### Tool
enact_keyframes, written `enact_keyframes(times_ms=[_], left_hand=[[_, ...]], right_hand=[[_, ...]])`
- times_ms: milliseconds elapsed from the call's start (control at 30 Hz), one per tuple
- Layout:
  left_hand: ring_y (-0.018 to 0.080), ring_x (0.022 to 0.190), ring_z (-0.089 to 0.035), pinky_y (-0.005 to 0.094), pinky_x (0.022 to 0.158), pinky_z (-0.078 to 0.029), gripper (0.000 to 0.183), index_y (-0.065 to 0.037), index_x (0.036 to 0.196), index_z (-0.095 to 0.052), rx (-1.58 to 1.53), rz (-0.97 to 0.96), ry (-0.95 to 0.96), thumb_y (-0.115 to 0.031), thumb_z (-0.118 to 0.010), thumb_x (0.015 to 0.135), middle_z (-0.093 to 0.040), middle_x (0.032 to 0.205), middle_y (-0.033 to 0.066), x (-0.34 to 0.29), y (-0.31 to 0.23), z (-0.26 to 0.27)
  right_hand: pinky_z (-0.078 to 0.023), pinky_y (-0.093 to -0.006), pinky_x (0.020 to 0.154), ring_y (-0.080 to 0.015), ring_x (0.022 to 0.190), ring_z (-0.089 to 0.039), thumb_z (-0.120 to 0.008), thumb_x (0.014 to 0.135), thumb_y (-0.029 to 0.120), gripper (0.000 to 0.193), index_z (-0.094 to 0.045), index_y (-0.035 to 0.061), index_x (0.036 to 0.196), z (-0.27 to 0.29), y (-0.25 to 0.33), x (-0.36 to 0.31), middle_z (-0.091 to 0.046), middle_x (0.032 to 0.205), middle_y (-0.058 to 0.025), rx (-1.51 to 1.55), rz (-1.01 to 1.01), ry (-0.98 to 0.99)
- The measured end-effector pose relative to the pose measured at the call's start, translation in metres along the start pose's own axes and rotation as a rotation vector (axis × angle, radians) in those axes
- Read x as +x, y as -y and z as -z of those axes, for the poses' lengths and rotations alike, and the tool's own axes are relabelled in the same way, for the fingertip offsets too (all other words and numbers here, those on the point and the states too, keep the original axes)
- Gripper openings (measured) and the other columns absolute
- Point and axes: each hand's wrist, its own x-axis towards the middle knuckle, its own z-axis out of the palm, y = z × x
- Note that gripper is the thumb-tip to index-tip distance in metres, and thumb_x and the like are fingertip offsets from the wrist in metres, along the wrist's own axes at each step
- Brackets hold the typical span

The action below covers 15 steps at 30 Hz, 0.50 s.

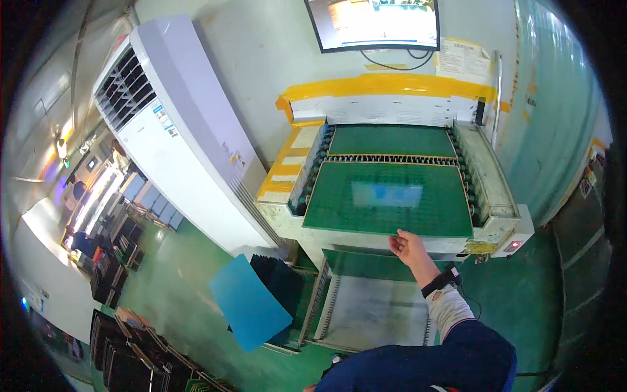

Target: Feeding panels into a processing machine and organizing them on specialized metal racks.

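A large green circuit board panel [392, 198] lies flat on the roller bed of a conveyor machine [484, 173], its near edge at the machine's front. My right hand [407, 248] is at that edge, fingers curled and thumb uppermost, pinching it; the fingertips are small and partly hidden. Behind it, another green panel [392, 140] rests on the rollers. Below the machine's front, a further green panel [366, 265] stands at the back of a pale slotted rack [375, 310]. Only a sliver of my left hand [309, 388] shows at the lower edge, its fingers hidden.
A blue sheet [251, 304] leans on dark panels in a rack [307, 307] left of the pale one. A tall white air conditioner [189, 130] stands at left. Dark racks [140, 353] line the lower left floor. A screen [375, 25] hangs above; people work far left.
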Motion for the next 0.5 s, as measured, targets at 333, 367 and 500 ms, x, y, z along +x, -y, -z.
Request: enact_keyframes(times_ms=[333, 367, 500], left_hand=[[0.0141, 0.082, -0.060, 0.0268, 0.073, -0.048, 0.030, 0.002, 0.102, -0.063, 0.012, -0.004, 0.003, -0.018, -0.062, 0.080, -0.066, 0.093, 0.0081, 0.013, -0.025, -0.002], [0.0140, 0.082, -0.060, 0.0268, 0.073, -0.048, 0.030, 0.002, 0.102, -0.063, 0.012, -0.001, 0.001, -0.018, -0.062, 0.080, -0.066, 0.093, 0.0082, 0.013, -0.025, -0.001], [0.0138, 0.081, -0.060, 0.0266, 0.073, -0.048, 0.029, 0.002, 0.102, -0.063, 0.005, 0.005, -0.005, -0.018, -0.062, 0.080, -0.066, 0.093, 0.0083, 0.010, -0.020, 0.000]], right_hand=[[-0.049, -0.0328, 0.063, -0.0224, 0.071, -0.060, -0.060, 0.083, 0.025, 0.025, -0.054, 0.0017, 0.090, 0.006, 0.003, 0.013, -0.063, 0.085, -0.0138, -0.072, -0.087, 0.042], [-0.049, -0.0328, 0.063, -0.0224, 0.071, -0.060, -0.060, 0.083, 0.025, 0.025, -0.054, 0.0017, 0.090, 0.007, 0.002, 0.013, -0.063, 0.085, -0.0138, -0.071, -0.089, 0.042], [-0.049, -0.0327, 0.062, -0.0211, 0.070, -0.060, -0.059, 0.083, 0.027, 0.027, -0.055, 0.0014, 0.090, 0.002, 0.004, 0.008, -0.063, 0.085, -0.0126, -0.114, -0.074, 0.033]])
